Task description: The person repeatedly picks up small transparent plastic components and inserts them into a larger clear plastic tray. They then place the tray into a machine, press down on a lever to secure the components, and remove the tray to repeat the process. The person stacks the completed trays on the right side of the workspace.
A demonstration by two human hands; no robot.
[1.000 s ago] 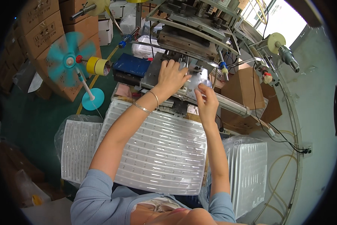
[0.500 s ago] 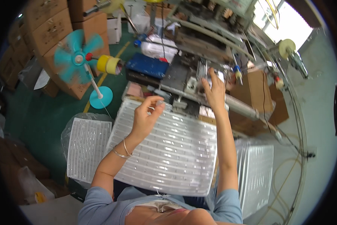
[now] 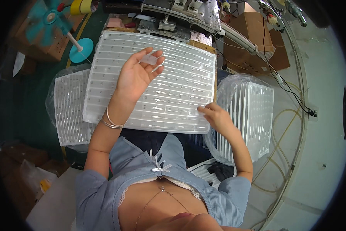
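A large clear ribbed plastic tray [image 3: 173, 96] lies across my lap, its rows holding small clear parts. My left hand [image 3: 136, 77] is raised palm-up over the tray's middle and pinches a small clear plastic part [image 3: 149, 60] at its fingertips. Thin bangles circle that wrist. My right hand [image 3: 216, 116] rests at the tray's near right corner with its fingertips bunched together on a row. What they pinch is too small to tell.
A metal machine [image 3: 180, 15] with rails stands just beyond the tray. Bagged stacks of similar trays sit at my left [image 3: 67, 107] and right [image 3: 254, 115]. A teal fan [image 3: 51, 19], yellow tape roll [image 3: 80, 5], cardboard boxes [image 3: 254, 30] and floor cables [image 3: 284, 115] surround me.
Both hands have come back from the machine to the tray. My left hand now holds a small clear part, and my right hand has dropped to the tray's near right corner. The view tilted down.
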